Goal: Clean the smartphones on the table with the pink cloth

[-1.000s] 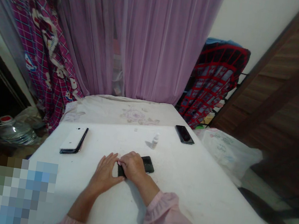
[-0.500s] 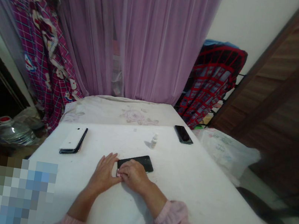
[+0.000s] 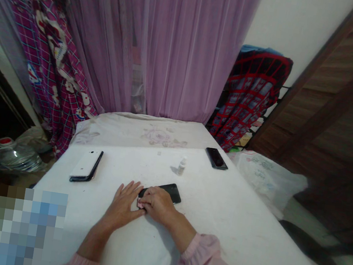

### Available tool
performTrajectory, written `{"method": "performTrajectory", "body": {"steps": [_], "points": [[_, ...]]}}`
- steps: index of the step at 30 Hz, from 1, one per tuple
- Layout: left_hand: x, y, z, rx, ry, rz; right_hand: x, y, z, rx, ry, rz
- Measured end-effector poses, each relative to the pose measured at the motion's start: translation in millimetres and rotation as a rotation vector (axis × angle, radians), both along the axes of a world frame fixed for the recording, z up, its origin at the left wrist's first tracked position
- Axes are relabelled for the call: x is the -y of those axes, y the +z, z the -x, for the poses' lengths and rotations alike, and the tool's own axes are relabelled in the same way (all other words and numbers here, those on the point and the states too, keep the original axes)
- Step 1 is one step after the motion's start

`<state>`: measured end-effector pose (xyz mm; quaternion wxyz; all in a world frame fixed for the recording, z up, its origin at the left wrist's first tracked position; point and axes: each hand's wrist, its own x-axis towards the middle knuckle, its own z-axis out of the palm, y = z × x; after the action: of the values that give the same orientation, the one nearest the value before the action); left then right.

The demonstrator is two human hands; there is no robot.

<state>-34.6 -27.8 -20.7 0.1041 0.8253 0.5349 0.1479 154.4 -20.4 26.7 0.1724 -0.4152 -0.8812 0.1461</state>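
Note:
A dark phone (image 3: 172,192) lies flat on the white-covered table, its left part hidden beneath my right hand (image 3: 157,205). The fingers of that hand are pinched on a small pink piece (image 3: 141,204) at the phone's left end. Against the same end rests my left hand (image 3: 124,202), fingers spread and thumb reaching toward the pink piece. Beyond the phone stands a small white bottle (image 3: 181,166), upright.
A white phone (image 3: 86,164) lies on a dark one at the table's left. Another dark phone (image 3: 216,158) is near the right edge. A plastic bag (image 3: 262,178) sits beyond that edge; a large water bottle (image 3: 18,155) stands at far left.
My right hand has shifted very slightly at the phone's left end, and a little more of the pink piece shows. My left hand has barely moved.

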Motion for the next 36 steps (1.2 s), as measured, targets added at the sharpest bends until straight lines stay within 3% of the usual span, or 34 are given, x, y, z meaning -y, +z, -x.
{"method": "performTrajectory", "body": {"steps": [5, 18, 28, 36], "points": [[-1, 0.1, 2, 0.016, -0.004, 0.015, 5, 6.1, -15, 0.039, -0.02, 0.011], [1, 7.4, -2, 0.003, 0.018, 0.057, 8, 10.0, -92, -0.002, -0.135, 0.037], [0, 8.4, 0, 0.007, 0.0, 0.082, 5, 2.6, -66, -0.034, -0.135, 0.001], [-2, 1.2, 2, 0.042, -0.016, 0.043, -17, -3.3, -58, -0.032, -0.3, -0.005]]}}
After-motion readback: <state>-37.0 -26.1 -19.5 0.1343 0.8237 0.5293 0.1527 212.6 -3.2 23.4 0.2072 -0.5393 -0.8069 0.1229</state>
